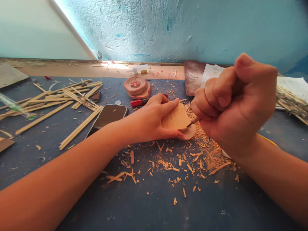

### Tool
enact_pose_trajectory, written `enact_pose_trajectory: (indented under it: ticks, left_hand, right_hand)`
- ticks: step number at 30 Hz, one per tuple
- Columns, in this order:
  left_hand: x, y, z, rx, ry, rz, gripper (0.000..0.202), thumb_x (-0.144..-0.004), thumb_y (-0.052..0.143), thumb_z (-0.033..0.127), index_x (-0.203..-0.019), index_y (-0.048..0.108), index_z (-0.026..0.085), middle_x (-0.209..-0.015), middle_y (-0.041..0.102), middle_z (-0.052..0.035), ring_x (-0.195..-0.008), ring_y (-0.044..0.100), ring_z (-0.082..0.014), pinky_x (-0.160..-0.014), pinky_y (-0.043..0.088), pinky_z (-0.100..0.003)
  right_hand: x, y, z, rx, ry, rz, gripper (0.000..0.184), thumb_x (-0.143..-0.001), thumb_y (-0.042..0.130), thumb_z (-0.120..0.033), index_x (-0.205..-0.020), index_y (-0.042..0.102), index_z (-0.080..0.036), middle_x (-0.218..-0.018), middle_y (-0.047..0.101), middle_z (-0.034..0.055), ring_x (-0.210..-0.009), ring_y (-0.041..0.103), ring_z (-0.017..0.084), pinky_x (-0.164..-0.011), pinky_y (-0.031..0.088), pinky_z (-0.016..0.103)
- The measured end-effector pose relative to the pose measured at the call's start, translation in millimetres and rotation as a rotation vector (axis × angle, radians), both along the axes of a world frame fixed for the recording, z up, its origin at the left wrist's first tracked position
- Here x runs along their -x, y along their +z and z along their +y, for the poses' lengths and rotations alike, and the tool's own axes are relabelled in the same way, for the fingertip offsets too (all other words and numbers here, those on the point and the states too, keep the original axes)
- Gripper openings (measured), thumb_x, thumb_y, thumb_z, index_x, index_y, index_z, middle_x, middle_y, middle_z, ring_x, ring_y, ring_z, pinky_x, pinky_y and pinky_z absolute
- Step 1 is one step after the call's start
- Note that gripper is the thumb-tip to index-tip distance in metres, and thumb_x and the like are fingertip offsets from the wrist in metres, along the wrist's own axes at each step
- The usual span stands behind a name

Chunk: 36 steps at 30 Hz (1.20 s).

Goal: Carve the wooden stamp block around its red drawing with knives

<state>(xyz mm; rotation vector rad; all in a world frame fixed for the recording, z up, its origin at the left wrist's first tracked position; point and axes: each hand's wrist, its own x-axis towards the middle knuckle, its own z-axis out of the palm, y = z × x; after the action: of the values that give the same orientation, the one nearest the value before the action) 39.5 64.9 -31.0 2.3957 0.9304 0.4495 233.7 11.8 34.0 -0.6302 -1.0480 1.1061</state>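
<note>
My left hand [158,117] grips a small, flat piece of pale wood [176,116] by its edges, thumb on the near side and fingers on the far side. A fist is what my right hand [238,99] makes around a thin carving tool [195,120]; its handle is mostly hidden in the fingers. The dark tip meets the right corner of the wood. Beneath the wood, a round wooden disc [189,132] partly shows. Shavings [211,150] lie around and under both hands.
Thin wooden sticks [55,96] spread over the left side, beside a phone [108,117]. Behind my left hand are a carved round wooden piece [136,86] and a red marker [139,102]. Brown sandpaper [194,75] and papers lie at the back right, before a blue wall [168,29].
</note>
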Motion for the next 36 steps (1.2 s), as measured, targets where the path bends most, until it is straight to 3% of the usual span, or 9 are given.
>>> enact_pose_trajectory:
  ticks: [9,13,21,27,31,36]
  left_hand:
    - [-1,11.0,-7,0.072,0.027,0.018,0.121,-0.085,0.094,0.08,-0.183,0.056,0.021,-0.163,0.055,-0.0221,-0.147,0.058,-0.043,-0.138,0.045,-0.06]
    - [-1,10.2,-5,0.079,0.019,0.023,0.123,-0.084,0.094,0.08,-0.184,0.054,0.019,-0.163,0.055,-0.0232,-0.146,0.058,-0.0435,-0.139,0.044,-0.061]
    - [-2,5.0,-3,0.053,0.018,0.009,0.123,-0.083,0.093,0.083,-0.183,0.056,0.023,-0.159,0.057,-0.0208,-0.143,0.059,-0.0421,-0.138,0.046,-0.061]
    - [-1,2.7,-1,0.035,0.007,0.008,0.101,-0.084,0.089,0.089,-0.161,0.077,0.025,-0.156,0.057,-0.0188,-0.143,0.059,-0.0428,-0.139,0.046,-0.063]
    - [-1,2.1,-1,0.021,-0.001,-0.003,0.097,-0.085,0.091,0.086,-0.156,0.079,0.02,-0.155,0.057,-0.0208,-0.143,0.06,-0.0428,-0.139,0.045,-0.062]
    - [-1,2.2,-3,-0.011,-0.003,-0.019,0.093,-0.086,0.091,0.083,-0.159,0.078,0.027,-0.155,0.06,-0.0175,-0.143,0.059,-0.0417,-0.141,0.044,-0.062]
  right_hand:
    - [-2,-0.9,4,-0.04,0.033,0.016,0.068,-0.097,0.083,-0.032,-0.048,0.036,-0.023,-0.046,0.017,-0.01,-0.037,0.012,0.004,-0.034,0.016,0.024]
    - [-6,4.5,2,-0.034,0.08,-0.05,0.067,-0.101,0.081,-0.033,-0.05,0.039,-0.023,-0.048,0.018,-0.0085,-0.038,0.014,0.006,-0.036,0.022,0.026]
    - [2,8.3,-1,-0.028,0.019,-0.029,0.078,-0.1,0.083,-0.039,-0.049,0.027,-0.021,-0.048,0.01,-0.0087,-0.039,0.007,0.004,-0.035,0.011,0.025]
    - [-7,6.7,-3,-0.027,0.15,-0.184,0.075,-0.109,0.064,-0.021,-0.049,0.018,-0.021,-0.049,0.012,-0.0049,-0.043,0.009,0.009,-0.039,0.019,0.029]
    - [-12,10.8,5,-0.058,0.226,-0.16,0.078,-0.103,0.073,-0.031,-0.051,0.015,-0.021,-0.048,0.009,-0.0059,-0.041,0.008,0.007,-0.038,0.014,0.026]
    - [-16,4.4,14,0.01,0.409,-0.271,0.09,-0.096,0.088,-0.052,-0.047,0.019,-0.021,-0.047,0.016,-0.0058,-0.041,0.016,0.007,-0.039,0.02,0.026]
